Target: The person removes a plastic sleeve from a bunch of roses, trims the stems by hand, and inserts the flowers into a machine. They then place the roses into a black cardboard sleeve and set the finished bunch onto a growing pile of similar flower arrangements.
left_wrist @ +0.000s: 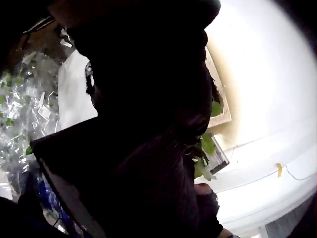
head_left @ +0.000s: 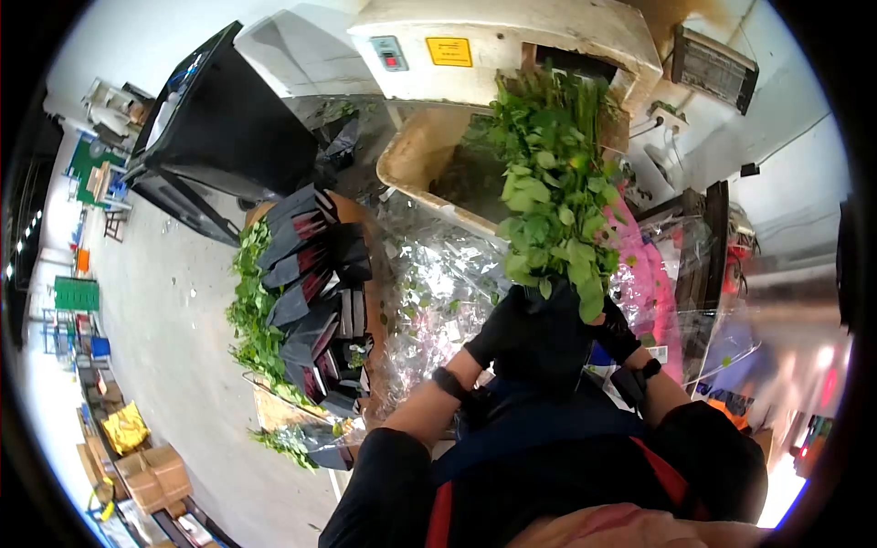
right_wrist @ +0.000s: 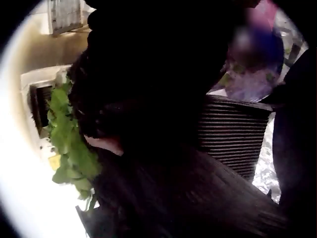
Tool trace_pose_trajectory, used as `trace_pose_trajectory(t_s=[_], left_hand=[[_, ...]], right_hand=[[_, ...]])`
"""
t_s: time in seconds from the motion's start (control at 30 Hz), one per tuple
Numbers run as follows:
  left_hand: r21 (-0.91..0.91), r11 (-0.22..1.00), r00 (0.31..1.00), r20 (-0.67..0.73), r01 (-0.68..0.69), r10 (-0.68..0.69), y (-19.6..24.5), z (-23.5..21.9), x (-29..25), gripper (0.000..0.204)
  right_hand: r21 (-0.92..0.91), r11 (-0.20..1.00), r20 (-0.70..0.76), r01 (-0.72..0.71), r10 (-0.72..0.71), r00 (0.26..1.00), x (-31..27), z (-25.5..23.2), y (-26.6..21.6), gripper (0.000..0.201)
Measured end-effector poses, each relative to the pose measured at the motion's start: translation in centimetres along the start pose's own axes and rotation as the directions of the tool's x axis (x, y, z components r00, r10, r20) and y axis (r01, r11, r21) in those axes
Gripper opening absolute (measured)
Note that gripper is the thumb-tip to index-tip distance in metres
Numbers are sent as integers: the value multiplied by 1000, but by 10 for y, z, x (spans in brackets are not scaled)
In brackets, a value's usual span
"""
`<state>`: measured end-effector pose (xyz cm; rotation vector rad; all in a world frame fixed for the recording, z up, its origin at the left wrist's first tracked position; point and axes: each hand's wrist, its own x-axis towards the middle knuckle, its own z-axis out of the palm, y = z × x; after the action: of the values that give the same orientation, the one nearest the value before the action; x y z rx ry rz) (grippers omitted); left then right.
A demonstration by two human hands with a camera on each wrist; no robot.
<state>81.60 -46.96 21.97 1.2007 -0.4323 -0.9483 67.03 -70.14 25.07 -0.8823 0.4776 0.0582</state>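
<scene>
Holding the leafy bunch by its black wrap, your left grip and right grip clamp it at twelve o'clock.

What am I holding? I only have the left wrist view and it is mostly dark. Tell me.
Observer: In the head view, your left hand and right hand both grip a bunch of green leafy stems by its black wrap.
Operator: Say where the leaves point.
Observer: Away from you. The tops are at the dark opening of a white machine.
Operator: Report what lies to my left.
Observer: A pile of more black-wrapped green bunches.
</scene>
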Motion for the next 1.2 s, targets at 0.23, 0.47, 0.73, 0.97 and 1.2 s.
trace_pose_trajectory(t_s=[0.23,0.47,0.73,0.97,1.2], left_hand=[[503,864,999,-6,-38,47,109,83,-1,55],[668,735,990,13,-113,141,100,82,30,55],[107,965,960,173,-239,218,88,49,11,77],[405,842,901,389,-356,194,80,26,39,56],[-273,920,959,125,281,-256,84,-96,34,53]], right_hand=[[-273,960,47,55,-44,998,-2,-25,-13,42],[-884,428,140,187,-139,980,-19,-13,-29,40],[-957,284,11,65,-188,982,-26,-2,-30,38],[-39,984,-178,176,-180,967,-12,-32,2,42],[-527,811,-143,256,-381,913,42,149,-50,36]])
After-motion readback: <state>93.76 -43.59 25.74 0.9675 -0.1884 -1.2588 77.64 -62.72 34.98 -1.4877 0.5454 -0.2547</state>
